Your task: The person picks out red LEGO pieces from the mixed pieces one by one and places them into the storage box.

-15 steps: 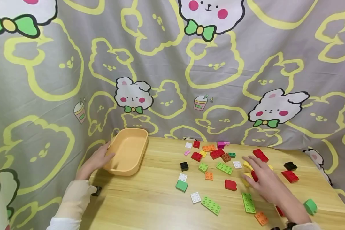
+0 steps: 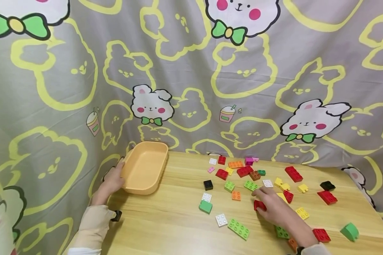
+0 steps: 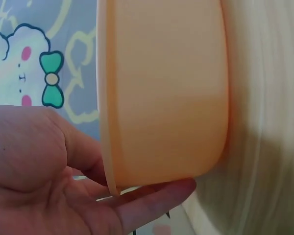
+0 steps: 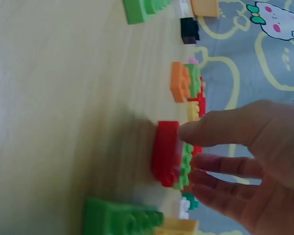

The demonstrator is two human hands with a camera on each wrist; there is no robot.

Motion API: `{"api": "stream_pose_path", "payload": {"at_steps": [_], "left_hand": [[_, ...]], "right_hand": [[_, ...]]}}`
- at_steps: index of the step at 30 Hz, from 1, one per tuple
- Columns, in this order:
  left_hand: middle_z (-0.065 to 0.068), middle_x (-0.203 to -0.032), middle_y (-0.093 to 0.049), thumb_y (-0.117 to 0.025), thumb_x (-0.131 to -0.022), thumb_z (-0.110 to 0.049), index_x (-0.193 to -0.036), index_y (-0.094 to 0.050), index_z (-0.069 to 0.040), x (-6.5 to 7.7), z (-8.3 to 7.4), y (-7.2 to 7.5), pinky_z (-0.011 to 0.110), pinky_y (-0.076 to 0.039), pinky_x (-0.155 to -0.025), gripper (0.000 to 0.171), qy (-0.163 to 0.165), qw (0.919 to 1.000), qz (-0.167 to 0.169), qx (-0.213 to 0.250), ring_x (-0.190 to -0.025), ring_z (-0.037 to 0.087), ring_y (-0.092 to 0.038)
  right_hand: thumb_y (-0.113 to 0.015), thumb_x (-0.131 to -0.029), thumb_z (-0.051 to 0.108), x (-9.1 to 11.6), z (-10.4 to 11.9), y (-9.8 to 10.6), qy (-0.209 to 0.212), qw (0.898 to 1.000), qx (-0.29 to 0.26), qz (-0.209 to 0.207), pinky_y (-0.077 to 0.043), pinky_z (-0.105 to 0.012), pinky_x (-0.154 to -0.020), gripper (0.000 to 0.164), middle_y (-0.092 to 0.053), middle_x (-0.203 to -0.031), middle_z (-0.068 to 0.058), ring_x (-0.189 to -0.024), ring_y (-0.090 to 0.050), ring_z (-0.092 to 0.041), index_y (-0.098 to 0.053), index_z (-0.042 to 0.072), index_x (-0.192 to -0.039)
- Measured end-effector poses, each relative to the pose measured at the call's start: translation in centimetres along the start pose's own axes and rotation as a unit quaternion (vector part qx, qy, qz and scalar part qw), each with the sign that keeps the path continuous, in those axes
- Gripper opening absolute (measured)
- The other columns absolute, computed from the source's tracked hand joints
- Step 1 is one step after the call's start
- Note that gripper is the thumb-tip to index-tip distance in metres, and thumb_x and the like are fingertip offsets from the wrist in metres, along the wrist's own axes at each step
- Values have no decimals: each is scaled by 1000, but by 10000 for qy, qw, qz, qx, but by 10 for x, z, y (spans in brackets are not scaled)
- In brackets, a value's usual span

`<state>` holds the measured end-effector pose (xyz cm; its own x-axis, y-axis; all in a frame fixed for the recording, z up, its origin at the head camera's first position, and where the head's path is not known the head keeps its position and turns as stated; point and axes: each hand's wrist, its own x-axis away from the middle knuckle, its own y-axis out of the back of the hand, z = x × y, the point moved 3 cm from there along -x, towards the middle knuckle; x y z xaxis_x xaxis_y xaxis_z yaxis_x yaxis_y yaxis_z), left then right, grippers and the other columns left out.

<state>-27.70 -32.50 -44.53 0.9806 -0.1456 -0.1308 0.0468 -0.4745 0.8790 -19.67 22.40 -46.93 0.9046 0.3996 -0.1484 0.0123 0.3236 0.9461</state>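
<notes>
At the left, a light-orange plastic tray (image 2: 145,168) stands on the table. My left hand (image 2: 113,180) holds its near-left rim; in the left wrist view the thumb goes behind the rim and the fingers (image 3: 157,204) lie along the outer wall. My right hand (image 2: 273,206) is over a red toy building brick (image 2: 259,205), partly covering it in the head view. In the right wrist view the thumb is at the top edge of that red brick (image 4: 165,152), with the other fingers spread apart from the thumb. Whether the thumb touches the brick is unclear.
Many loose toy bricks lie around the right hand, among them a long light-green brick (image 2: 238,229), a white brick (image 2: 221,220), a black brick (image 2: 208,185) and a green curved brick (image 2: 350,231). A patterned grey curtain (image 2: 191,71) hangs behind the wooden table (image 2: 166,226).
My right hand has moved left from the yellow bricks to the red brick. My left thumb has drawn in to the tray's rim. The head view has shifted slightly.
</notes>
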Motion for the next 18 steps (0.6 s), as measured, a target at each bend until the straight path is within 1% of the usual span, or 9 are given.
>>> {"api": "stream_pose_path", "payload": {"at_steps": [3,4,6,8,10,13,18], "left_hand": [[41,-132,-37,-43,-72,8,-136,-29,18,-1,-5,-3,64,-35,-96,66,130,9999,73,68,-118,55,-38],[40,-133,-37,-43,-73,7,-136,-29,17,-2,-8,-5,63,-35,-96,65,148,9998,85,65,-119,54,-39],[39,-132,-40,-42,-76,7,-138,-29,16,-4,-14,-7,60,-38,-95,64,177,9997,115,126,-117,51,-43],[39,-128,-45,-43,-77,6,-138,-29,15,-8,-20,-11,56,-45,-87,63,170,9995,121,218,-109,48,-51],[39,-126,-47,-43,-79,7,-139,-29,14,-11,-27,-14,53,-48,-83,62,205,9989,178,387,-105,47,-54],[39,-126,-46,-43,-81,8,-140,-28,13,-15,-37,-22,52,-48,-85,61,253,9975,263,608,-107,46,-54],[34,-125,-51,-45,-82,6,-140,-33,10,-23,-57,-37,50,-49,-86,60,319,9975,171,609,-106,42,-56]], "right_hand": [[-79,-70,6,-2,-1,-9,-36,9999,-15,141,-55,-28,-69,39,-59,-100,-5,-87,-56,-15,-66,6,-107],[-79,-69,6,-2,-1,-11,-71,9999,-1,156,-55,-28,-69,39,-59,-99,-5,-87,-56,-15,-67,6,-106],[-79,-69,4,-2,-1,-13,-88,9998,-32,149,-55,-29,-70,37,-60,-97,-5,-86,-58,-16,-67,5,-104],[-79,-69,3,-2,-1,-14,-134,9998,-77,147,-56,-30,-71,35,-60,-95,-4,-86,-59,-16,-68,4,-103],[-79,-70,1,-3,0,-14,-171,9997,-137,148,-56,-30,-71,34,-61,-93,-4,-85,-59,-16,-68,4,-102],[-79,-70,2,-5,1,-13,-239,9995,-156,136,-56,-29,-69,34,-62,-91,-3,-82,-60,-14,-68,3,-102],[-79,-70,3,-5,2,-8,-353,9993,-150,0,-57,-32,-69,31,-64,-93,-6,-85,-63,-20,-70,2,-99]]}}
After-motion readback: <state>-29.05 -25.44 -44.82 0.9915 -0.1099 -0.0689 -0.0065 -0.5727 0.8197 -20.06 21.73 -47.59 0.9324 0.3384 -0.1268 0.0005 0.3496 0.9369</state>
